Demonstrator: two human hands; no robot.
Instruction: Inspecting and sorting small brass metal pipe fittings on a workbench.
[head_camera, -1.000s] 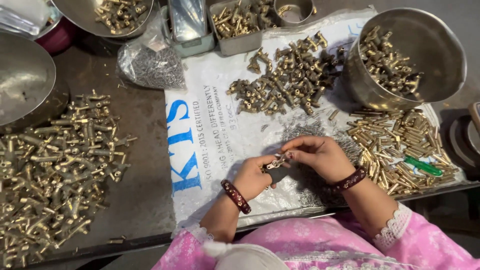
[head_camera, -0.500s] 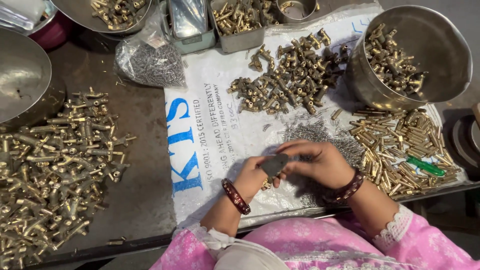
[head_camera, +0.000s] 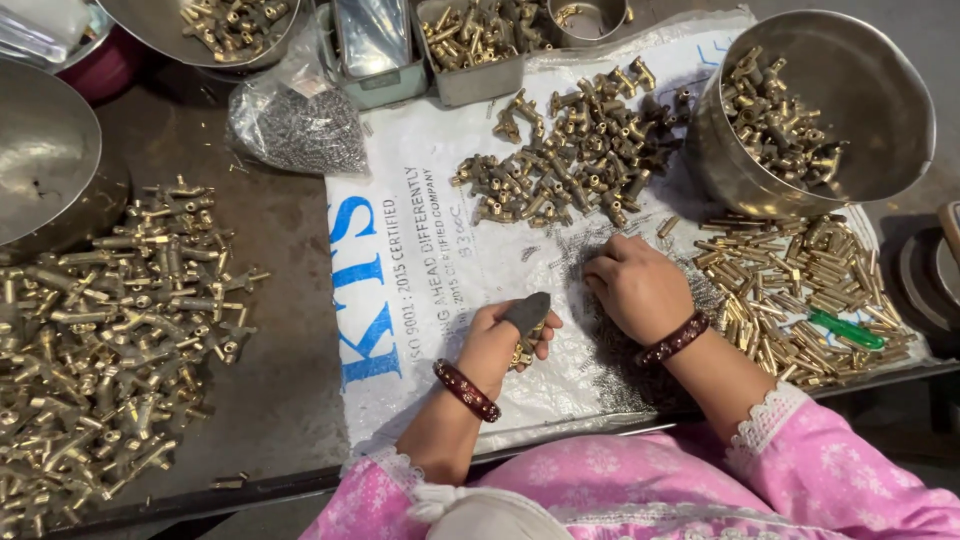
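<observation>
The left hand (head_camera: 497, 343) is gripping a brass fitting (head_camera: 521, 355) while the right hand (head_camera: 640, 290), fingers curled, is picking among small pins (head_camera: 610, 340) near the worktop's front edge, best lifted singly.

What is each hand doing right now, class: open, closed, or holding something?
Left hand: closed on a small brass fitting, a dark cover over the thumb.
Right hand: fingers curled down on the heap of small grey pins; any grip cannot be told.

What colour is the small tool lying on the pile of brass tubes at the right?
Green tool, seen clearly in the head view.
</observation>
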